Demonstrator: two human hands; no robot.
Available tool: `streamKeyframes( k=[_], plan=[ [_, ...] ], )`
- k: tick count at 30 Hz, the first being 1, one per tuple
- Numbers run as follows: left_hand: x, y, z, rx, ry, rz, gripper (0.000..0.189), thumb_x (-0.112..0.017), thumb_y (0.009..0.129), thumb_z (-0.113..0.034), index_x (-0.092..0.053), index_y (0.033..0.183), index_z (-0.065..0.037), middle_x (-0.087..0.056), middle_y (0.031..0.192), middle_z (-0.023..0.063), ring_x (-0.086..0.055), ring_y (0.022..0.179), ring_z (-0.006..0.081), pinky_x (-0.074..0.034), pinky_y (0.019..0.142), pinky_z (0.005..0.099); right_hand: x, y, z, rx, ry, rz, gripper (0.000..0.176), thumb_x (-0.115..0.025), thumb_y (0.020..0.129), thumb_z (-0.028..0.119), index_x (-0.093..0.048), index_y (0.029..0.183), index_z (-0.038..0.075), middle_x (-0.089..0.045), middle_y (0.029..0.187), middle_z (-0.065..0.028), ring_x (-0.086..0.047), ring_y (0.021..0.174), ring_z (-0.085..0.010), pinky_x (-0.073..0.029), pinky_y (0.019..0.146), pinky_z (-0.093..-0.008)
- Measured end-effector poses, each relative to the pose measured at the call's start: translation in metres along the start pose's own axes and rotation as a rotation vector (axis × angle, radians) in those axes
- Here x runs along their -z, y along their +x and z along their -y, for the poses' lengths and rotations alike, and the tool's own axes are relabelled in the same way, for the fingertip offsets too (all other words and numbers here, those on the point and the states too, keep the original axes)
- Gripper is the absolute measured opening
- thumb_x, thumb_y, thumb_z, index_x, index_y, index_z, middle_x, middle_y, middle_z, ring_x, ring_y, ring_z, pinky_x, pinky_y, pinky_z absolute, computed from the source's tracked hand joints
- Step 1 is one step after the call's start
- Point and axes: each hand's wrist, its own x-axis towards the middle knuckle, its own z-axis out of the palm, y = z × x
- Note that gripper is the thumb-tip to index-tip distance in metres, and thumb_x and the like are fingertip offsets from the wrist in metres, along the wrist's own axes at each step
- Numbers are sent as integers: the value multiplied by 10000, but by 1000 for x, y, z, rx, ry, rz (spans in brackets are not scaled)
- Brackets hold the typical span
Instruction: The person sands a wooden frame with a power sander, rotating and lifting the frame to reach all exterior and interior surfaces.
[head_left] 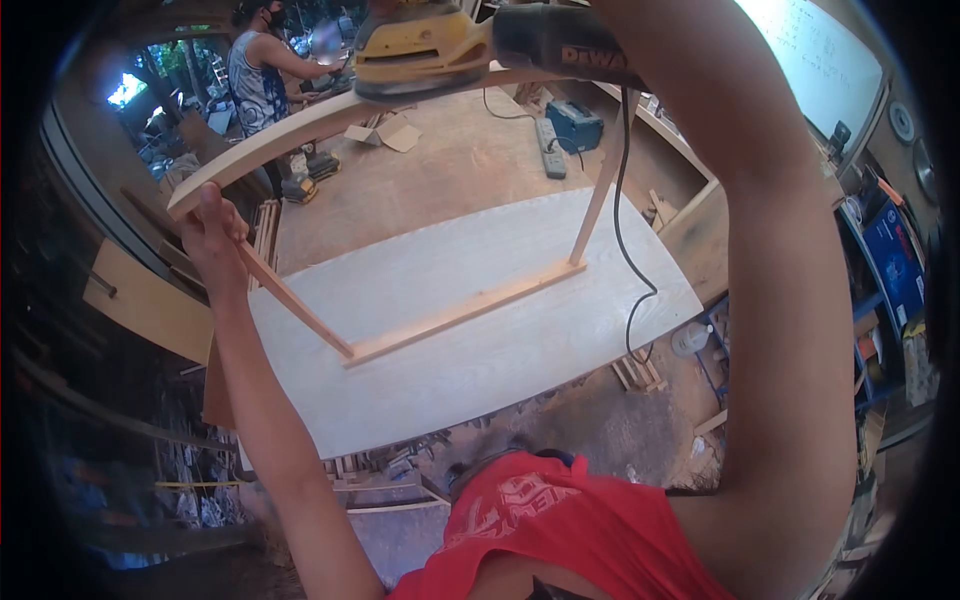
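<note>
My left hand point(212, 225) is closed around the upper left corner of a wooden frame point(465, 310), its thumb against the end of the top rail. The frame stands upright, its lower rail on a pale board point(420, 405). On the top rail sits a yellow and black DeWalt sander point(425, 52), close to the upper edge of the view. My right arm reaches up over the sander's body; the hand on it is nearly all cut off by the top edge. A black cord point(622, 200) hangs from the sander and runs down past the board's right side.
Another person point(262, 75) works at the back left. Behind the pale board lie a second sander point(312, 175), an open cardboard box point(385, 132), a power strip point(550, 148) and a blue-green case point(574, 126). Wood offcuts point(640, 372) and a white bottle point(690, 338) are at the right.
</note>
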Motion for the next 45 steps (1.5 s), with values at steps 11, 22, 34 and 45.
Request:
streamKeyframes(
  k=[11,22,34,45],
  plan=[
    [-5,-3,-28,145,4,-115,508,-768,956,-457,-622,1192,-31,-606,907,35,-602,807,122,-500,719,292,4,-36,-26,42,-148,-129,938,-860,694,332,-524,1531,74,-613,1445,-184,-604,1276,-299,-483,1066,-385],
    [-94,15,-65,-674,1354,380,564,-850,781,-241,-666,1287,-74,-693,1096,112,-670,1043,304,-513,891,448,2,-18,-9,133,-200,-180,1021,-866,643,366,-503,1546,56,-626,1444,-210,-616,1296,-321,-481,1085,-389],
    [-92,19,-46,-878,1178,200,336,-815,780,-166,-745,1106,-120,-718,937,52,-695,870,268,-506,788,432,0,-25,-43,-25,-197,-212,869,-827,639,314,-605,1451,99,-715,1293,-188,-692,1157,-301,-553,962,-393],
    [-95,19,-46,-828,1180,196,359,-823,751,-146,-756,1103,-131,-711,945,57,-700,902,265,-501,815,432,0,-30,-16,-46,-69,-206,739,-848,640,276,-665,1338,114,-756,1120,-143,-727,988,-255,-582,850,-385]
  ],
)
